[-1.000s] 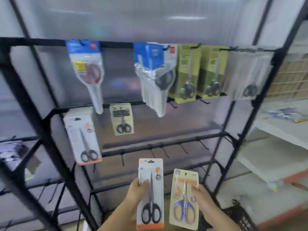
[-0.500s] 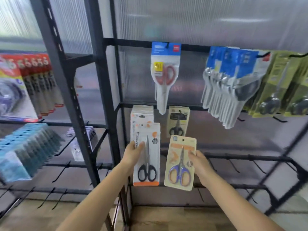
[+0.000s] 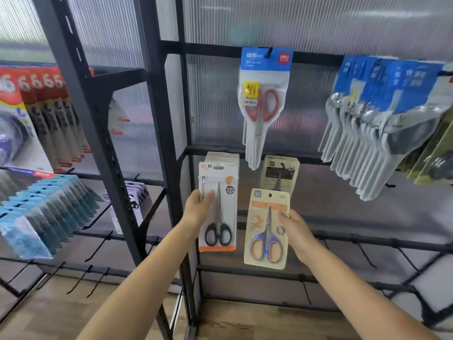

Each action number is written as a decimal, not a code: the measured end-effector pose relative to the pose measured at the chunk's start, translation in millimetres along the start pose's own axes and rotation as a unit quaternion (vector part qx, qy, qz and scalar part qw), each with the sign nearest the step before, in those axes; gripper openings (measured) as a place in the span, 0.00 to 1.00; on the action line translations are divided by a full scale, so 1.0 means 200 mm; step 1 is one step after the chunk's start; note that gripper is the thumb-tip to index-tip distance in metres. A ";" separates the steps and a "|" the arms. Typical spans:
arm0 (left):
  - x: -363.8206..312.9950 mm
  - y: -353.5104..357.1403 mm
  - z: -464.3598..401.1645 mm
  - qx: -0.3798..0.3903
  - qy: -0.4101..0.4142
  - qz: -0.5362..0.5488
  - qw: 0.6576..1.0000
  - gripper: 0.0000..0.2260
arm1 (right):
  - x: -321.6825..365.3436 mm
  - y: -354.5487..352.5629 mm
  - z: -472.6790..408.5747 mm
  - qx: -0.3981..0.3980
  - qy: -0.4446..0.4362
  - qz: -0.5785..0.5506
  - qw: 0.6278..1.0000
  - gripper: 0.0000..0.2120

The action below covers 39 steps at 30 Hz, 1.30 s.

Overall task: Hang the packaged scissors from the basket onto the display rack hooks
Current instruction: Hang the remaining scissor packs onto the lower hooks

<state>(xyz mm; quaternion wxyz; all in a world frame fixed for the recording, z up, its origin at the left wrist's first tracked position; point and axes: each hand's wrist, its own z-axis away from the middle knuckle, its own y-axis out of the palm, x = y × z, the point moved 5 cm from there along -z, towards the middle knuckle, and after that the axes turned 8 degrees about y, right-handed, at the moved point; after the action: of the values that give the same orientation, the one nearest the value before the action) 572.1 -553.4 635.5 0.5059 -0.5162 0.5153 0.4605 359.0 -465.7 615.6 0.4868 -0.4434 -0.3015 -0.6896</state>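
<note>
My left hand (image 3: 197, 212) grips a white and orange pack of black-handled scissors (image 3: 219, 212) by its left edge, held up in front of a stack of like packs (image 3: 224, 157) hanging on the rack. My right hand (image 3: 297, 231) holds a beige card pack of purple-handled scissors (image 3: 267, 231) by its right edge, just below a small dark-printed pack (image 3: 279, 171) on a hook. The black display rack (image 3: 171, 153) stands straight ahead. The basket is out of view.
A red-handled scissors pack (image 3: 263, 99) hangs from the top bar, with a row of blue-topped packs (image 3: 382, 119) to its right. Bare hooks (image 3: 365, 253) stick out from the lower bars. Another rack on the left carries blue packs (image 3: 41, 212) and red-topped boxes (image 3: 44, 114).
The view swung left and closer to the rack. Both hands rose with their packs; the white pack now sits against the hanging stack, the beige pack under the small dark one.
</note>
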 end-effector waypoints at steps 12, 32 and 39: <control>0.04 0.06 -0.01 0.028 0.008 0.006 1.000 0.03 | 0.01 0.03 -0.10 0.001 0.006 0.006 1.000 0.07; 0.03 0.00 0.00 -0.026 -0.016 0.026 0.999 0.06 | -0.02 0.08 -0.08 0.019 0.007 0.017 1.000 0.07; 0.08 0.04 -0.05 -0.028 0.001 -0.016 0.999 0.06 | -0.06 0.05 -0.10 0.008 0.014 0.015 1.000 0.07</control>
<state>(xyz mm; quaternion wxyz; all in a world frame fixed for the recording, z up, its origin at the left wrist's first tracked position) 564.9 -564.2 620.7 0.4976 -0.5390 0.4945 0.4662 364.1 -480.7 596.7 0.5048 -0.4345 -0.2929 -0.6860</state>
